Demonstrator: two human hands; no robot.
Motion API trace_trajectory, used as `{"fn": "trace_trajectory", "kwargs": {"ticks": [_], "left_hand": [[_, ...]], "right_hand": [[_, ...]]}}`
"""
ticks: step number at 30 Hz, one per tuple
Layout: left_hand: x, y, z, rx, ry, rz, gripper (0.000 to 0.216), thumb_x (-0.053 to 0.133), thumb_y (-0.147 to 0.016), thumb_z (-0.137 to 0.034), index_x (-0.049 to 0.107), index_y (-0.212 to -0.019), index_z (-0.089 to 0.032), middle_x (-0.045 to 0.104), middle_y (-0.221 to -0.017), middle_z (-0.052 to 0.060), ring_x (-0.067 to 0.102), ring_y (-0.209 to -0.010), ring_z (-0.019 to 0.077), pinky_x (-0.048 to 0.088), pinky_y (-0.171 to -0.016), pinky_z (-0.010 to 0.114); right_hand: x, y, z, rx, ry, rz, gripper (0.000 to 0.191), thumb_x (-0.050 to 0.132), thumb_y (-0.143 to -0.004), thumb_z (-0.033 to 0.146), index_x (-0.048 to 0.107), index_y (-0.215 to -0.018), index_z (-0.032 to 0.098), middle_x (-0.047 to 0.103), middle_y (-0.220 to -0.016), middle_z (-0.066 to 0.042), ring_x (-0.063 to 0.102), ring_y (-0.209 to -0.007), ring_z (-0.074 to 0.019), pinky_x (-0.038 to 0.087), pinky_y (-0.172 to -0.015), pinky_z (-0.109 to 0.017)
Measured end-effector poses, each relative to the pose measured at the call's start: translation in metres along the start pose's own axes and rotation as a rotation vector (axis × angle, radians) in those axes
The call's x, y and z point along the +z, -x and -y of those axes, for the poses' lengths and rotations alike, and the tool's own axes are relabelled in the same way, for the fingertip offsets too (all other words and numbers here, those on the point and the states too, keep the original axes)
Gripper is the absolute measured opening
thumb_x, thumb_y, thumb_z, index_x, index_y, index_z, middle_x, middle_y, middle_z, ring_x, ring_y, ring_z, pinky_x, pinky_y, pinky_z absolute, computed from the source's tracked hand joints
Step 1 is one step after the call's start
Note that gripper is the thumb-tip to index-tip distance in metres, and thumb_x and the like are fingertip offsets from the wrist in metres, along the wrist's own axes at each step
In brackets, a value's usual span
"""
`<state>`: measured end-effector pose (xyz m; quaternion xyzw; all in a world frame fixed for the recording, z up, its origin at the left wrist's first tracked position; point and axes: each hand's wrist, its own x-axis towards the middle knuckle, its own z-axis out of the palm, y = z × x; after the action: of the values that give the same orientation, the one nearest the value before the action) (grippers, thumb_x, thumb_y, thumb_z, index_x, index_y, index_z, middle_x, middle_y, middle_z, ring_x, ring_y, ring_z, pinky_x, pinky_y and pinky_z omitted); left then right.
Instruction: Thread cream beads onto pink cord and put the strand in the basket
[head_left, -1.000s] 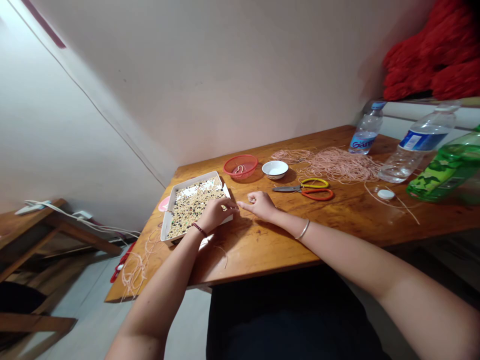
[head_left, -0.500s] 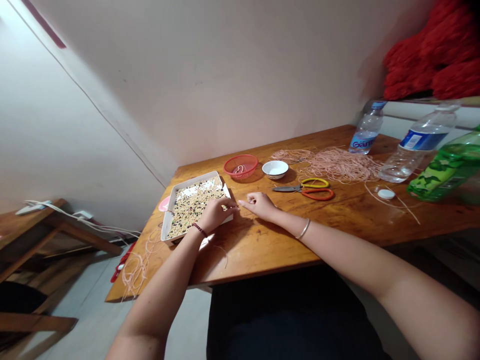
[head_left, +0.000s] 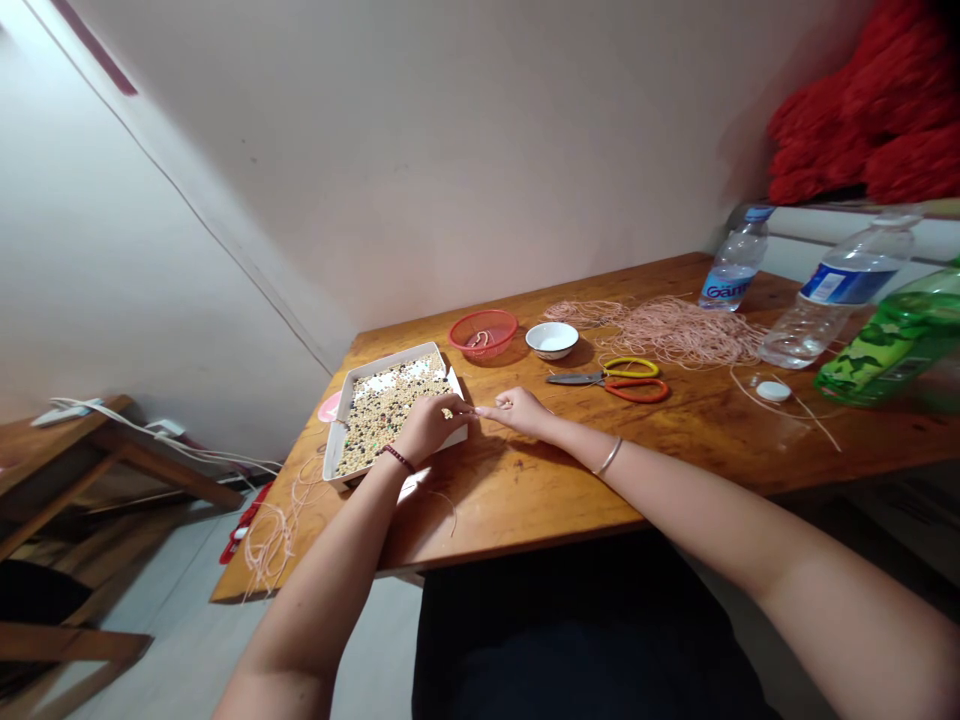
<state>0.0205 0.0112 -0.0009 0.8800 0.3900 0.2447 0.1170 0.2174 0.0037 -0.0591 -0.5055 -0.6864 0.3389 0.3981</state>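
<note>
My left hand (head_left: 431, 428) is closed in a pinch over the right edge of a white tray (head_left: 328, 470) full of small beads (head_left: 375, 425), mostly cream with dark ones among them. The fingers of my right hand (head_left: 523, 413) are curled, thumb pointing left. Both hands' fingertips meet just beside the tray, and whatever they pinch is too small to make out. A thin cord (head_left: 454, 510) lies on the table below my left hand. To the right of my right hand lie scissors (head_left: 634, 380) with yellow and orange handles.
Behind the hands stand a red mesh basket (head_left: 484, 335) and a white bowl (head_left: 552, 340). A heap of pink cord (head_left: 690, 332) spreads to the right, near water bottles (head_left: 731, 265) and a green bottle (head_left: 885, 345). More cords (head_left: 270, 540) lie at the table's left corner.
My thumb and fingertips have come together between the two hands, closing the small gap. The tray, scissors and bowls stay where they were.
</note>
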Motion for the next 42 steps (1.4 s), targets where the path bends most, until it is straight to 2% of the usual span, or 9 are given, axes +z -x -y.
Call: {"fn": "trace_trajectory", "kwargs": {"ticks": [11, 21, 42], "left_hand": [[0.0033, 0.0000, 0.0028, -0.032, -0.124, 0.016, 0.019, 0.063, -0.082, -0.039, 0.071, -0.079, -0.022, 0.072, -0.077, -0.001, 0.063, -0.065, 0.0133, 0.044, -0.065, 0.023], [0.0045, -0.0001, 0.0025, -0.030, -0.146, 0.037, 0.017, 0.065, -0.080, -0.036, 0.069, -0.073, -0.021, 0.070, -0.070, -0.002, 0.063, -0.064, 0.0118, 0.042, -0.062, 0.021], [0.0061, 0.0004, 0.0051, 0.007, -0.164, 0.036, 0.016, 0.063, -0.082, -0.035, 0.067, -0.076, -0.021, 0.069, -0.073, -0.002, 0.062, -0.065, 0.0125, 0.042, -0.063, 0.022]], "right_hand": [[0.0013, -0.0007, 0.0000, 0.008, -0.021, -0.017, 0.057, 0.057, -0.069, 0.065, 0.024, -0.053, 0.021, 0.020, -0.052, 0.007, 0.020, -0.050, -0.0070, 0.013, -0.048, -0.024], [-0.0007, 0.0029, 0.0073, -0.012, 0.080, -0.035, 0.055, 0.057, -0.071, 0.059, 0.022, -0.052, 0.021, 0.019, -0.053, 0.006, 0.018, -0.052, -0.0076, 0.012, -0.050, -0.026], [0.0010, 0.0000, 0.0013, 0.002, 0.102, -0.054, 0.057, 0.058, -0.070, 0.061, 0.022, -0.053, 0.021, 0.019, -0.053, 0.006, 0.019, -0.052, -0.0076, 0.013, -0.051, -0.026]]}}
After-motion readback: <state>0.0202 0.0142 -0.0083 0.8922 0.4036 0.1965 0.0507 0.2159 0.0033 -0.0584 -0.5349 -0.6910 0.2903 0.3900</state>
